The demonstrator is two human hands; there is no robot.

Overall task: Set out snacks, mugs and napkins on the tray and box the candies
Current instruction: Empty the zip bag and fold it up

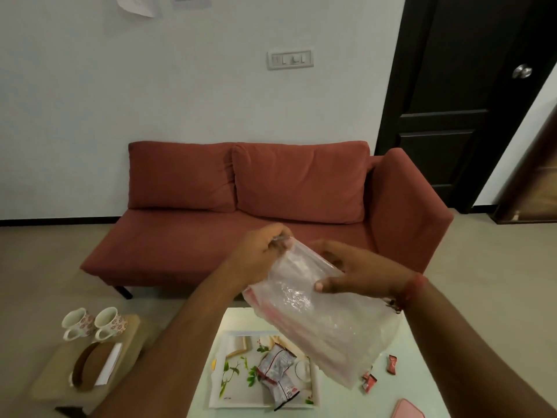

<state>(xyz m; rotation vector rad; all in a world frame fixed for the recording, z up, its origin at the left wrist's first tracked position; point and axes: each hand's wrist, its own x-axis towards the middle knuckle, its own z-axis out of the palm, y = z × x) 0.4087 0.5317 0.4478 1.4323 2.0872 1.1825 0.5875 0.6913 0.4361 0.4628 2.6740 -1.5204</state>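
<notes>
Both hands hold a clear plastic bag (319, 315) up over the table. My left hand (259, 254) pinches its upper corner. My right hand (355, 270) grips the bag's top edge, thumb on the near side. Below, a white floral tray (232, 375) carries silver snack packets (278, 374) and a small white dish (303, 369). Red wrapped candies (369, 383) lie on the table right of the tray, with one more (391, 364) farther right. Two floral mugs (77, 322) (110, 322) stand on a side stool (132, 342) at the left, next to white napkins (110, 363).
A brown oval dish (87, 366) lies on the stool beside the napkins. A red sofa (271, 206) stands behind the pale green table (422, 372). A pink object (408, 410) sits at the table's near edge. A dark door (458, 101) is at the right.
</notes>
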